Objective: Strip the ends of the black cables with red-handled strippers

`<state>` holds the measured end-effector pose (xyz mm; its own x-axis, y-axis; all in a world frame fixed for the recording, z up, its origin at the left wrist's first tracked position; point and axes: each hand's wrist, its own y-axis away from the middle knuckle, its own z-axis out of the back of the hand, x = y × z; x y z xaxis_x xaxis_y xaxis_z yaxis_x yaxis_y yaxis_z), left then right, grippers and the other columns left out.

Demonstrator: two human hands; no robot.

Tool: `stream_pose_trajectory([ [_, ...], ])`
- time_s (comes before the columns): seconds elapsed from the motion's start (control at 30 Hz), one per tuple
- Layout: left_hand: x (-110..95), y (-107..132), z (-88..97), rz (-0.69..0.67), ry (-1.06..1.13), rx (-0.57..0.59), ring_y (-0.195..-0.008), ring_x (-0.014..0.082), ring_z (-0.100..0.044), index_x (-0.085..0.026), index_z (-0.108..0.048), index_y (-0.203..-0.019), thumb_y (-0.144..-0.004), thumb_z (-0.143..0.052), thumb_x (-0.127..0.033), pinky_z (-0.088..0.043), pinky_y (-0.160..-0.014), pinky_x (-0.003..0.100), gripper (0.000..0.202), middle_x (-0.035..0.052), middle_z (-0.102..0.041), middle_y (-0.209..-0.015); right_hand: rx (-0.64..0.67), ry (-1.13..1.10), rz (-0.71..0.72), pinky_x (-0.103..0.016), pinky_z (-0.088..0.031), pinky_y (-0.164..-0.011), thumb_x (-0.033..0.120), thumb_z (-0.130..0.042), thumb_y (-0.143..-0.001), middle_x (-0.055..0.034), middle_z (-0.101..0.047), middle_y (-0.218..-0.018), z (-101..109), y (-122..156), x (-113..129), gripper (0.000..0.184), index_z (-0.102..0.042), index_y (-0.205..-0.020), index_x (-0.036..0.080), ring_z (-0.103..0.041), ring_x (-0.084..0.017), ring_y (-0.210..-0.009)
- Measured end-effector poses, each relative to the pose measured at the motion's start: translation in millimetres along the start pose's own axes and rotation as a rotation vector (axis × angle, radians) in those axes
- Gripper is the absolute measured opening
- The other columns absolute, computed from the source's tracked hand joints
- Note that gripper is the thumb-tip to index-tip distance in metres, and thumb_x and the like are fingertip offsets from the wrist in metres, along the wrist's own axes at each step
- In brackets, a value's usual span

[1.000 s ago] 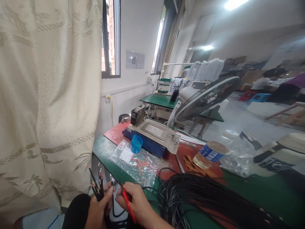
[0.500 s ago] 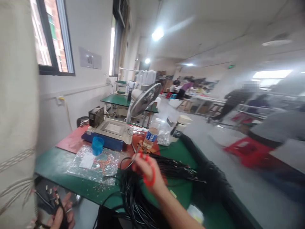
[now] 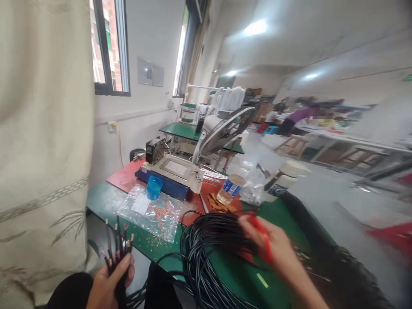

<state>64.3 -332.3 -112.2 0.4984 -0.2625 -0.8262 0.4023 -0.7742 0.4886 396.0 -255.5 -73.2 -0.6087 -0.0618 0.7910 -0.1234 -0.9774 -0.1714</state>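
My left hand (image 3: 111, 279) is at the bottom left, below the table edge, closed round a bundle of black cables (image 3: 118, 253) whose stripped coloured ends point up. My right hand (image 3: 273, 246) is stretched over a big heap of black cables (image 3: 215, 240) on the green table (image 3: 103, 199). It is blurred by motion and grips a red-handled tool (image 3: 262, 240).
A clear plastic bag of small red and orange bits (image 3: 151, 212) lies near the table's front, with a blue cup (image 3: 154, 188) and a blue-based machine (image 3: 170, 171) behind. A bottle (image 3: 230, 188), a fan (image 3: 225, 131) and a curtain (image 3: 38, 150) at left. People work far back.
The camera swung back left. My right hand with the red tool moved right across the cable heap. My left hand rose back into view with the cable bundle upright.
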Motion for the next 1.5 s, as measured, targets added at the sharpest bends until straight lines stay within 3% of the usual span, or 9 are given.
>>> stream_pose_trajectory([
  [0.07,6.9,3.2,-0.3,-0.094,-0.095,0.07,-0.045,0.0014,-0.031,-0.009,-0.051,-0.085,-0.055,-0.073,-0.045,-0.021,-0.042,0.013,0.052,-0.0043,-0.04,-0.048,0.345,-0.205,0.157,-0.023,-0.037,-0.058,0.047,-0.05,-0.077,-0.0048,-0.051,-0.065,-48.1,4.5,40.5,0.037,-0.056,-0.072,0.011,-0.044,-0.013,-0.06],
  [0.17,12.2,4.2,4.6,-0.101,-0.149,0.068,-0.04,0.0011,-0.023,-0.01,-0.048,-0.095,-0.053,-0.072,-0.051,-0.012,-0.042,0.015,0.063,-0.0078,-0.03,-0.043,0.73,-0.468,0.25,-0.02,-0.034,-0.058,0.039,-0.06,-0.072,-0.0027,-0.05,-0.067,-114.8,14.4,83.1,0.029,-0.06,-0.075,0.01,-0.042,-0.01,-0.062],
  [0.27,9.9,7.7,7.9,-0.071,-0.155,0.021,-0.038,0.001,-0.02,-0.011,-0.049,-0.09,-0.046,-0.073,-0.057,-0.01,-0.042,0.016,0.068,-0.0088,-0.026,-0.04,0.967,-0.664,0.136,-0.018,-0.025,-0.051,0.036,-0.068,-0.065,0.0001,-0.043,-0.063,-160.8,25.3,94.7,0.032,-0.063,-0.082,0.009,-0.035,-0.007,-0.056],
  [0.37,10.4,7.4,11.5,-0.031,-0.178,0.035,-0.037,0.0005,-0.017,-0.01,-0.049,-0.088,-0.043,-0.072,-0.06,-0.008,-0.043,0.017,0.07,-0.0098,-0.024,-0.039,1.032,-0.836,0.081,-0.018,-0.022,-0.051,0.036,-0.069,-0.065,-0.0001,-0.043,-0.064,-182.4,34.5,89.1,0.034,-0.064,-0.085,0.009,-0.033,-0.006,-0.056],
  [0.67,21.5,2.5,0.6,-0.028,-0.154,0.243,-0.041,0.0011,-0.031,-0.009,-0.052,-0.071,-0.058,-0.07,-0.049,-0.017,-0.043,0.015,0.046,-0.0028,-0.04,-0.046,0.886,-0.844,-0.018,-0.02,-0.029,-0.051,0.049,-0.058,-0.074,-0.001,-0.044,-0.056,-192.0,38.8,72.9,0.04,-0.051,-0.071,0.009,-0.04,-0.009,-0.053],
  [0.77,11.7,2.0,-8.7,-0.023,-0.1,0.113,-0.036,-0.0018,-0.023,-0.008,-0.053,-0.084,-0.05,-0.073,-0.051,-0.009,-0.041,0.016,0.058,-0.0041,-0.044,-0.049,0.905,-0.641,0.087,-0.02,-0.024,-0.049,0.051,-0.047,-0.082,0.0008,-0.038,-0.056,-185.8,31.1,70.2,0.042,-0.045,-0.067,0.012,-0.034,-0.007,-0.053],
  [0.87,1.1,-2.6,-12.5,-0.065,-0.046,-0.035,-0.036,-0.0007,-0.026,-0.007,-0.052,-0.093,-0.046,-0.074,-0.05,-0.014,-0.04,0.015,0.068,-0.0037,-0.047,-0.054,0.916,-0.356,0.266,-0.02,-0.02,-0.051,0.05,-0.047,-0.082,0.0017,-0.032,-0.059,-174.1,24.9,71.2,0.044,-0.038,-0.062,0.012,-0.028,-0.007,-0.056],
  [1.0,-5.9,-7.7,-13.6,-0.116,-0.003,-0.087,-0.037,-0.0017,-0.025,-0.008,-0.053,-0.093,-0.049,-0.074,-0.047,-0.013,-0.039,0.015,0.062,-0.0043,-0.046,-0.057,0.889,-0.074,0.417,-0.021,-0.018,-0.053,0.049,-0.049,-0.081,0.0024,-0.036,-0.059,-166.1,26.3,76.7,0.045,-0.036,-0.059,0.012,-0.029,-0.007,-0.058],
  [1.5,-4.2,-17.7,-23.3,-0.18,-0.218,-0.073,-0.036,-0.0002,-0.026,-0.005,-0.058,-0.089,-0.045,-0.073,-0.052,-0.013,-0.04,0.016,0.067,-0.0022,-0.045,-0.048,0.819,0.023,0.347,-0.022,-0.017,-0.049,0.042,-0.051,-0.077,0.0019,-0.028,-0.051,-167.8,25.0,78.8,0.045,-0.03,-0.052,0.011,-0.022,-0.006,-0.05],
])
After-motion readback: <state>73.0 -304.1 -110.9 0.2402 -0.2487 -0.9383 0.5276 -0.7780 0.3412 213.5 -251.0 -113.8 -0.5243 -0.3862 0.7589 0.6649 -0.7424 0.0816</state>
